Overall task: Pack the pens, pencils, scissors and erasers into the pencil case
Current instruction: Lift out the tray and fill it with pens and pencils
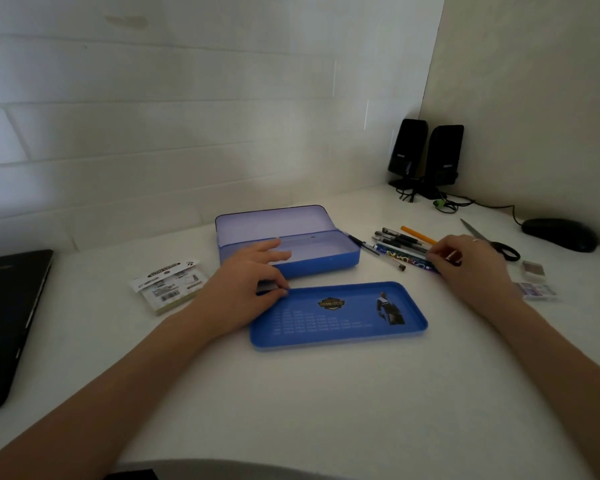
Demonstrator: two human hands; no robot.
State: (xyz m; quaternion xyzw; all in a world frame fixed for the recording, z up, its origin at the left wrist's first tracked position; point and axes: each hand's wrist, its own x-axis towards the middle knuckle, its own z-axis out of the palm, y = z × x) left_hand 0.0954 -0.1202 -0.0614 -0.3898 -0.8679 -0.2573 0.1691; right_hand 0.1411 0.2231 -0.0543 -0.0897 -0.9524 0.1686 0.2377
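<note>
1. A blue pencil case [321, 261] sits open in the middle of the white desk [291, 403], toward the back wall. Its lid stands up behind it. Nothing can be seen inside the case.
2. A flat blue tray [338, 315] lies on the desk just in front of the case. It has a small badge, a picture of a person and rows of tiny writing, all too blurry to read.
3. The left hand [248, 280] rests on the front left corner of the case. Its fingers are nearly straight, the fingertips reach over the front wall, and the thumb touches the tray's edge. It grips nothing.
4. The right hand [468, 263] is at the right side of the desk. Its curled fingers pinch the near end of a bunch of pens and pencils [400, 245] that lie on the desk beside the case.
5. The scissors [490, 240] lie behind the right hand, toward the back right corner.
6. Two erasers [536, 280] lie at the right edge, just beside the right wrist.
7. A small packet [168, 284] with a barcode lies left of the case; its words are too blurry to read.
8. Two black speakers [425, 155] stand in the back right corner; their small logos cannot be read. A black mouse [560, 234] lies near them.
9. A dark laptop [9, 317] lies at the left edge.
</note>
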